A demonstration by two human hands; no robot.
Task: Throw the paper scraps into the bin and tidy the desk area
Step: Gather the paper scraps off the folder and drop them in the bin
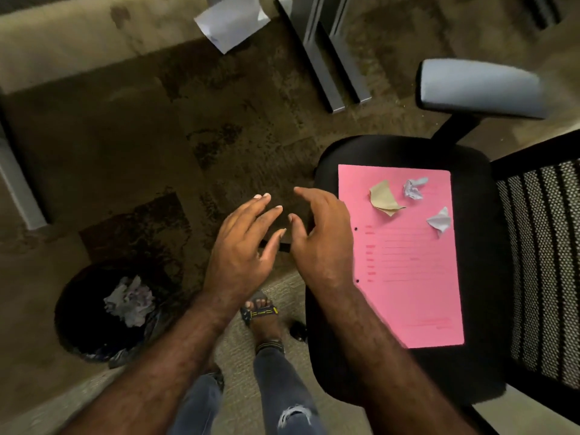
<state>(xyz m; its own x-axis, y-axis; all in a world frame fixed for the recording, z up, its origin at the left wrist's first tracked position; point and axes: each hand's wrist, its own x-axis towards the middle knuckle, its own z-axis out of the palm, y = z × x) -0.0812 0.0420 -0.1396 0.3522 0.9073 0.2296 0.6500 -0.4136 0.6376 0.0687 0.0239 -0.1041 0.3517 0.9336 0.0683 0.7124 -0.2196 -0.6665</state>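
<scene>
Three paper scraps, a tan one (385, 198) and two white ones (413, 188) (440, 221), lie on the pink folder (408, 277) on the chair seat (326, 171). The bin (75, 324), left of the chair, already holds crumpled paper. Both hands, left (241, 246) and right (320, 243), hover beside the folder with fingers spread and empty. The scraps look light and soft; pinching each by its crumpled bulk should do.

- The right hand (317, 237) covers the pink folder (405, 262) at its left edge, and the forearm hides the lower left corner.
- The print on that folder is too faint to read.
- The bin (94, 312) is so dark its depths are lost beneath the crumpled paper (130, 301).
- The chair's mesh back (539, 265) runs off the right edge.
- The white sheet (230, 22) on the floor is cut by the top edge.
</scene>
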